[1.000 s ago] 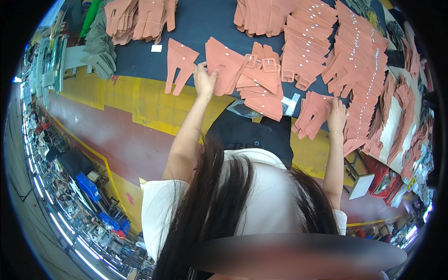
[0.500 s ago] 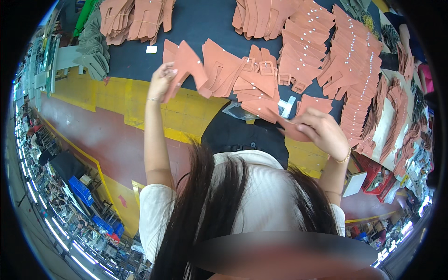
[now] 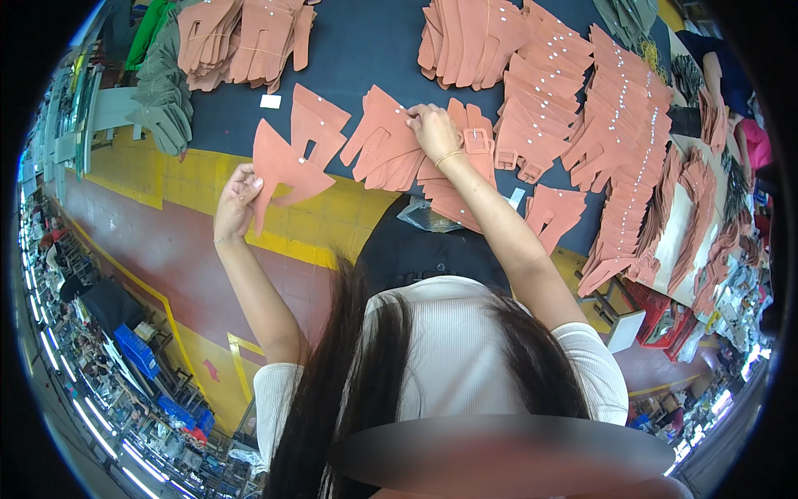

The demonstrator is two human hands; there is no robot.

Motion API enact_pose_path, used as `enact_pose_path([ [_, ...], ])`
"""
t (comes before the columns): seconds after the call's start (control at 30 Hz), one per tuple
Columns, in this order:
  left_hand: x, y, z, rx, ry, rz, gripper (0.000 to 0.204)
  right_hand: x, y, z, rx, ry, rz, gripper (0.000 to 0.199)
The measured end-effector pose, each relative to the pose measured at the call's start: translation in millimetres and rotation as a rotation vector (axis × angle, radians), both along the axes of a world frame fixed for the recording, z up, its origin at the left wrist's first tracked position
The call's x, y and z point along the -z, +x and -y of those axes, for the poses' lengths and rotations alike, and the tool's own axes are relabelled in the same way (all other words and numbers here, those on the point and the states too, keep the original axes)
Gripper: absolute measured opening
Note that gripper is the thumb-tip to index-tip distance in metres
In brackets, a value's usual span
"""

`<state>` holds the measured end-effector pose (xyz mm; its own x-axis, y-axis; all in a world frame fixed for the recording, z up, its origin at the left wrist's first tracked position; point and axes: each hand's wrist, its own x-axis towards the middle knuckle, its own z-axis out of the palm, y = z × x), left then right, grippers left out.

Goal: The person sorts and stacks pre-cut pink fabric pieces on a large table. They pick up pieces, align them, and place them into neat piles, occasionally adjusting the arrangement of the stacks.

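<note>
Holding: one terracotta cut leather piece (image 3: pixel 283 170) is gripped by the left hand (image 3: pixel 235 204), fingers closed on its lower edge; the piece is lifted off the surface, out over the near edge of the tabletop (image 3: pixel 366 50)
Pressing: the right hand (image 3: pixel 432 129) is laid palm-down with fingers bent on a fanned stack of pieces (image 3: pixel 391 145) near the middle of the near edge; whether a piece is pinched or only touched cannot be told
Key relation: the held piece lies to the left of the fanned stack and just short of it, apart from it; its long axis is seen running from the left hand up and rightward toward the stack; the right hand is the nearer one to the stack, the left hand the only one on the held piece
Nearby: a buckled strap piece (image 3: pixel 476 141) is seen just right of the right hand
Beyond: overlapping rows of studded pieces (image 3: pixel 615 141) are spread toward the right edge, and bundled piles (image 3: pixel 241 37) sit at the far left corner beside grey-green pieces (image 3: pixel 162 100)
</note>
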<state>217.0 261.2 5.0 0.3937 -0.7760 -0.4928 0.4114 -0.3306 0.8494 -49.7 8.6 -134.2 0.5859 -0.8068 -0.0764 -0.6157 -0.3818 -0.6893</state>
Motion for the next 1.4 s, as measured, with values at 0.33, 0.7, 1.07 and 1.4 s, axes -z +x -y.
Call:
enact_pose_path([
  [0.33, 19, -8, 7, -0.027, -0.015, -0.097, 0.024, 15, 6, -2, 0.154, 0.047, -0.04, 0.02],
  [0.7, 30, -13, 12, 0.01, -0.01, -0.131, 0.024, 9, 12, -10, 0.035, -0.205, -0.13, 0.02],
  [1.07, 33, -15, 14, 0.04, 0.035, -0.071, 0.024, -13, 12, -14, 0.096, -0.193, 0.073, 0.006],
  [1.4, 26, -7, 50, 0.184, 0.03, -0.105, 0.022, -169, -147, -24, -0.256, 0.074, 0.306, 0.009],
])
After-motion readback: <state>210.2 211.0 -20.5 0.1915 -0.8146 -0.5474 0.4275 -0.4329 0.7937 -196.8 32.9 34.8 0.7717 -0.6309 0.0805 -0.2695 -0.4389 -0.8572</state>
